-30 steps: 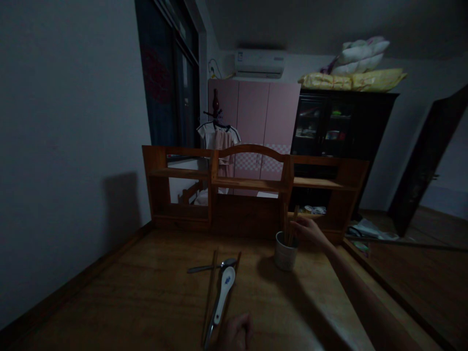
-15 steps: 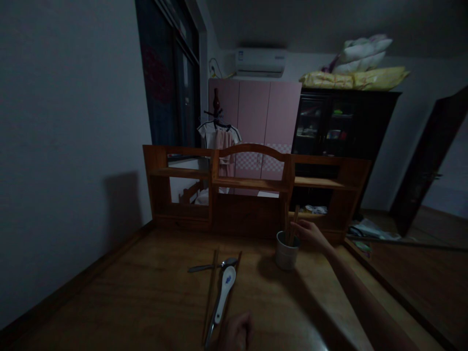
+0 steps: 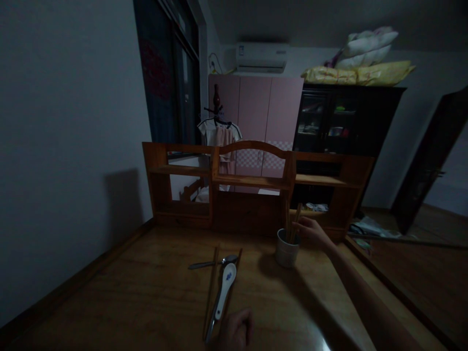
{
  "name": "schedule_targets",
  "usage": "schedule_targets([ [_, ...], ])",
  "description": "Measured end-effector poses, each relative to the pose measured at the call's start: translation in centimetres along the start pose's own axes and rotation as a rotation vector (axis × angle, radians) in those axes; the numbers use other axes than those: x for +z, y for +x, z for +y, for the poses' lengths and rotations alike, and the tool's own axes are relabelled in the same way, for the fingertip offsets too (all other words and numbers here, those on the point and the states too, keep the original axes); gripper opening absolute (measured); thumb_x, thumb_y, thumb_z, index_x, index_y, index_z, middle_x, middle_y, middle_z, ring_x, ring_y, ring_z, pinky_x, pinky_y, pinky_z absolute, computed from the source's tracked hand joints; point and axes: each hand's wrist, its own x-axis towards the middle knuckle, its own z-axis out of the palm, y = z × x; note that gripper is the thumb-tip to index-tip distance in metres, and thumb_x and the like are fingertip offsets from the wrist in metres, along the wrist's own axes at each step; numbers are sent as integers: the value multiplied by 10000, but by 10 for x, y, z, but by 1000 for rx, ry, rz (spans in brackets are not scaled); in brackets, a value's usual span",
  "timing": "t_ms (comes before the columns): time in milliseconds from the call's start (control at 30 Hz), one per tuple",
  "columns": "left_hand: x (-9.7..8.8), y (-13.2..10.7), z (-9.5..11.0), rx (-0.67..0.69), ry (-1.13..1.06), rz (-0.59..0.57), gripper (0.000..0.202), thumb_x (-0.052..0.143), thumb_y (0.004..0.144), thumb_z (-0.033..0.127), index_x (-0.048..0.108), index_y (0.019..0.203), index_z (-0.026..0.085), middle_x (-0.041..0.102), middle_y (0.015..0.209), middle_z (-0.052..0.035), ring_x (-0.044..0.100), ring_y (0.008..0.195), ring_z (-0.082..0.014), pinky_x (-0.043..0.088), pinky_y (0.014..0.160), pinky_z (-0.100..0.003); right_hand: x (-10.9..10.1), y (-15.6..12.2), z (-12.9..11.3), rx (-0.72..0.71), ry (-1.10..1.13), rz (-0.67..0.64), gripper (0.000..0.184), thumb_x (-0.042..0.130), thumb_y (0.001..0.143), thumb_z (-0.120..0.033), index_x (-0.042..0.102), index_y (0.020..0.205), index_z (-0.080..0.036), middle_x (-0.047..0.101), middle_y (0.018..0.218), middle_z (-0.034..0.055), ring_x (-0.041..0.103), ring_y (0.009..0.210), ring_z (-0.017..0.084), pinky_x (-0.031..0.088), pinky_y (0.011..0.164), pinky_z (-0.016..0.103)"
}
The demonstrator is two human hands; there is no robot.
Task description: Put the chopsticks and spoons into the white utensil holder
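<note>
My right hand (image 3: 310,231) reaches to a light grey cylindrical cup (image 3: 287,253) on the table and pinches wooden chopsticks (image 3: 298,214) that stand in it, tilted over the rim. Down at the bottom edge, my left hand (image 3: 237,327) rests as a loose fist, and nothing sticks out of it. Just beyond it lies a white ceramic spoon (image 3: 225,287) with a blue mark in its bowl. Metal spoons (image 3: 229,260) lie under and across it, partly covered. Long chopsticks (image 3: 211,287) flank the spoons; the lower end of the right one passes behind my left hand.
A wooden shelf unit (image 3: 252,183) stands along the table's back edge, close behind the cup. A wall (image 3: 73,170) borders the table (image 3: 146,282) on the left. Farther back are a pink wardrobe (image 3: 252,107), a clothes stand and a dark cabinet (image 3: 380,117). Light is dim.
The view has shifted slightly. My right hand stays at the chopsticks in the cup, and my left fist and the spoons keep nearly the same places.
</note>
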Motion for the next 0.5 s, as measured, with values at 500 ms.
schedule_targets([
  [500,3,2,-5,0,-26,-5,172,383,747,247,540,683,219,486,655,29,506,705,-164,376,697,-235,3,-5,-14,8,-90,89,489,659,704,-633,646,787,-152,651,691,45,606,613,178,466,531,265],
])
